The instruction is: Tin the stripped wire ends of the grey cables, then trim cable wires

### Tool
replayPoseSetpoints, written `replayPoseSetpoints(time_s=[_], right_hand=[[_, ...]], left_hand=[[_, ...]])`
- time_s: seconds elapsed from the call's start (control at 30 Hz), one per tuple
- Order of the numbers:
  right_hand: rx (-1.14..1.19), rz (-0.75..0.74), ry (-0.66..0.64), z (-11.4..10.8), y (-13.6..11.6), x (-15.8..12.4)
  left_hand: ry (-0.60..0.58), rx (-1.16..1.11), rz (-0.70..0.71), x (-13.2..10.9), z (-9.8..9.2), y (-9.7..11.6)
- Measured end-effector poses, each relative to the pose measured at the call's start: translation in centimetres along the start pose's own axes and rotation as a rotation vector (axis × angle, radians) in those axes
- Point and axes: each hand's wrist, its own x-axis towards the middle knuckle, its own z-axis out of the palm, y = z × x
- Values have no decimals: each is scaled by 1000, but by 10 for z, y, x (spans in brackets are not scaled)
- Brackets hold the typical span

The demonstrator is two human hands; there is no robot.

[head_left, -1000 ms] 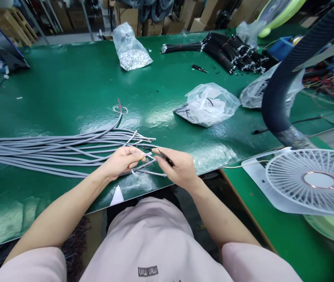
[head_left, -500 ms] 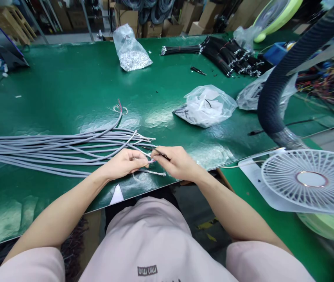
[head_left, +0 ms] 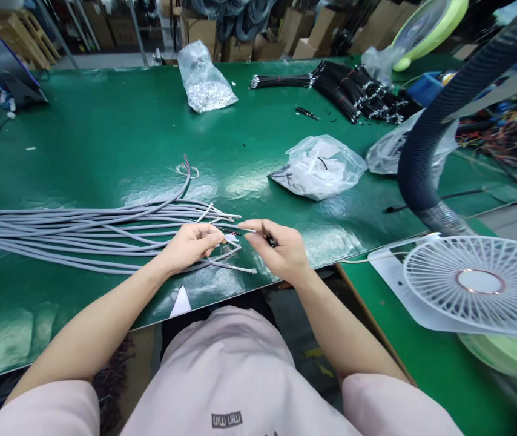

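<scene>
My left hand (head_left: pixel 195 245) is closed, thumb and fingers pinching the end of a grey cable (head_left: pixel 201 264). Loose strands and a whitish piece (head_left: pixel 231 238) stick out just beyond its fingertips. A slim dark hand tool (head_left: pixel 271 240) lies in my right hand (head_left: pixel 279 249), its exact kind not clear. A thin light tip shows past the thumb and forefinger, apart from the left fingertips. Many more grey cables (head_left: pixel 81 219) run in from the left, several with stripped whitish ends by my hands. One cable end with bared pink and white wires (head_left: pixel 187 166) curls upward behind them.
On the green table (head_left: pixel 104 139) are a clear bag of white scraps (head_left: pixel 319 166), a bag of small shiny parts (head_left: pixel 208 85), black cable bundles (head_left: pixel 353 91) and a dark pen-like tool (head_left: pixel 307 113). A ribbed black hose (head_left: pixel 422 139) and white fan (head_left: pixel 480 281) stand right.
My right hand has drawn back to the right, opening a gap from my left hand. The left hand has shifted slightly left and up, keeping its pinch on the cable.
</scene>
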Motion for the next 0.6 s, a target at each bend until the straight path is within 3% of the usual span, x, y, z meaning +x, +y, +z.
replayPoseSetpoints(time_s=[0.13,0.2,0.3,0.37,0.5,0.6], right_hand=[[-398,-323,-249,-8,11,7],[-485,-384,-278,-6,13,9],[-436,-388,-274,-2,10,11],[-330,-285,-266,-1,5,13],[12,74,-279,2,3,21],[336,268,-251,11,13,26]], left_hand=[[-36,-23,-54,0,0,0],[-53,16,-63,0,0,0],[-59,63,-75,0,2,1],[-82,84,-75,-1,2,2],[-182,90,-5,-5,0,6],[-160,58,3,-5,-5,7]])
